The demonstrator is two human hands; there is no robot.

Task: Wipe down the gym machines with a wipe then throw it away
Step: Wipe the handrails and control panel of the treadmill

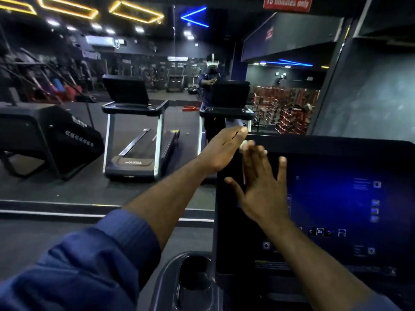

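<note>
The treadmill console (336,167) serves as the reference point. Its touchscreen is lit, with blue menu icons along its right side and lower edge.

**Hand state**
- The left hand (222,151) lies at the console's upper left corner, fingers straight and together. It grips nothing visible and appears to steady the housing.
- The right hand (262,189) lies flat over the left part of the screen, fingers straight and spread.

**Position of the wipe**
- The wipe (246,144) shows as a small white blur at the console's upper left corner, under the right fingertips and just beside the left hand.
- A thin pale strip runs down beneath the right palm. It is probably the same wipe, pressed to the glass, but motion blur prevents confirmation.

**Surroundings**
- A cup holder (195,277) sits below and left of the console.
- A wall mirror (67,194) beyond the console reflects a second treadmill (139,135).

**Progress (judgement)**
- Wiping is in hand on this console, at its upper left area.
- The frame does not show which surfaces are already clean.
- The rest of the screen, the cup holder, the handrails and the other machines probably remain.
- Disposal is not yet done. No waste bin is in view.
</note>
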